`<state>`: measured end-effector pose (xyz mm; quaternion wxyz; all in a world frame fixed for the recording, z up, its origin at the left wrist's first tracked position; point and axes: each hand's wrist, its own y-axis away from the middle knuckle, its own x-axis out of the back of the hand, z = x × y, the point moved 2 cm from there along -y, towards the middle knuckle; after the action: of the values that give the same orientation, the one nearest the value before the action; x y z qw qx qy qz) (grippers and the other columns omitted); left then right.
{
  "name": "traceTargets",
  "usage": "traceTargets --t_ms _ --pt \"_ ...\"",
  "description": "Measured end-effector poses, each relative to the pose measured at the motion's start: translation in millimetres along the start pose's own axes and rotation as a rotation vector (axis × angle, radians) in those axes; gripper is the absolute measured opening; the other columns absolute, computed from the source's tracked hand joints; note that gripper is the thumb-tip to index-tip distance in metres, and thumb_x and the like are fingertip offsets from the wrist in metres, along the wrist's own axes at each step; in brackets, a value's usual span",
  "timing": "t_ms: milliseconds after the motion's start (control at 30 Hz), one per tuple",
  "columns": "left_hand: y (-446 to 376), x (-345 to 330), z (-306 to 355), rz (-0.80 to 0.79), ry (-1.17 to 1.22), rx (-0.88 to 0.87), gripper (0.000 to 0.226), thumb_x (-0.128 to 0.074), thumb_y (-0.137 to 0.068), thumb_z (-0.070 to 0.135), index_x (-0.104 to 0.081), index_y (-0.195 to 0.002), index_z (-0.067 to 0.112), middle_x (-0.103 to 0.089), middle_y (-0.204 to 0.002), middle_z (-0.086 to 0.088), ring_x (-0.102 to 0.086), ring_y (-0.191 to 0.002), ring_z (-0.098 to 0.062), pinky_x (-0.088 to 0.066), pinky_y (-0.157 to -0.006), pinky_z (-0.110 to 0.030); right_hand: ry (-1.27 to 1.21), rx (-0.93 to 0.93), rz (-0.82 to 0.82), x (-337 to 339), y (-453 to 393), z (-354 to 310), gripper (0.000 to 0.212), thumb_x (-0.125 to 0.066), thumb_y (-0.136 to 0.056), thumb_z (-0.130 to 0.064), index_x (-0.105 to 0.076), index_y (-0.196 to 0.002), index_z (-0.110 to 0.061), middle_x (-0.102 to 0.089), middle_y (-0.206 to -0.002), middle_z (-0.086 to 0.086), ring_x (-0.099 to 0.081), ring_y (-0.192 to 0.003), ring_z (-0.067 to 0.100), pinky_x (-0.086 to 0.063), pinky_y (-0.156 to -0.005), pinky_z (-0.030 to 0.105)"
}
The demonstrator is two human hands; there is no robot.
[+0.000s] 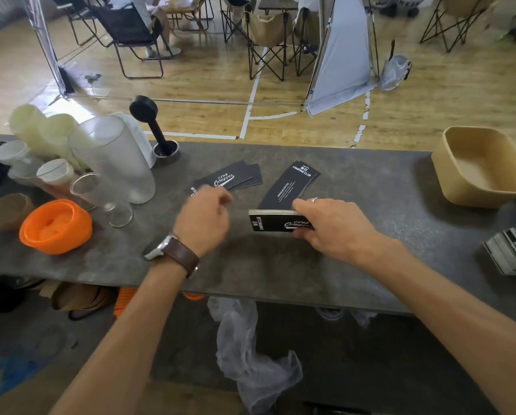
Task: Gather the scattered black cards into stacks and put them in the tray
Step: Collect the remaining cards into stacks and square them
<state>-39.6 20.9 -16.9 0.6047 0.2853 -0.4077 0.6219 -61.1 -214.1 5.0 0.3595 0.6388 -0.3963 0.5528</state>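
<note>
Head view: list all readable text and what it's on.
"CAMPING CLUB": end of the card stack held by the right hand; script logo beside it partly covered.
"CAMPING CLUB", "DRINK&COFFEE": loose cards right of centre; finer lines below too small to read.
"Camping", script: loose cards beyond the left hand.
Stack at the table's right edge: white print, blurred, cut off.
Tray: no text.
</note>
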Motion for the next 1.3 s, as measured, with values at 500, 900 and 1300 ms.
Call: traceTargets --t_ms 500,900,1300 --pt "-37.1 5.1 -65.1 -0.022 -0.088 0.31 0.055 -0.078 -0.075 0.043 -0.06 -0.116 0.012 -0.048 -0.121 -0.013 -0.05 -0.114 -0.027 -0.04 -0.101 -0.034 -0.016 -0.017 -0.047 -8.0 -11.1 -6.1 0.03 -0.059 -0.093 -0.044 -0.045 -0.108 -0.022 -0.061 -0.109 0.002 -0.059 -0.104 0.03 -0.038 -0.069 0.036" --pt "-15.3 3.2 -40.3 0.168 0.114 0.151 0.029 -0.073 -0.081 0.012 -0.065 -0.109 0.013 -0.057 -0.105 -0.01 -0.057 -0.069 -0.013 -0.046 -0.085 -0.027 -0.03 -0.163 -0.044 -4.6 10.3 37.5 0.03 -0.06 -0.093 -0.045 -0.043 -0.101 -0.022 -0.062 -0.103 0.004 -0.06 -0.098 0.032 -0.04 -0.067 0.038" --pt "24.2 15.8 27.4 0.221 0.199 -0.291 0.009 -0.066 -0.087 0.006 -0.071 -0.09 0.013 -0.061 -0.083 0.004 -0.054 -0.072 -0.007 -0.043 -0.071 -0.018 -0.013 -0.14 -0.066 -0.3 16.0 41.2 0.034 -0.06 -0.09 -0.05 -0.04 -0.098 -0.023 -0.061 -0.101 0.002 -0.061 -0.094 0.029 -0.041 -0.067 0.036"
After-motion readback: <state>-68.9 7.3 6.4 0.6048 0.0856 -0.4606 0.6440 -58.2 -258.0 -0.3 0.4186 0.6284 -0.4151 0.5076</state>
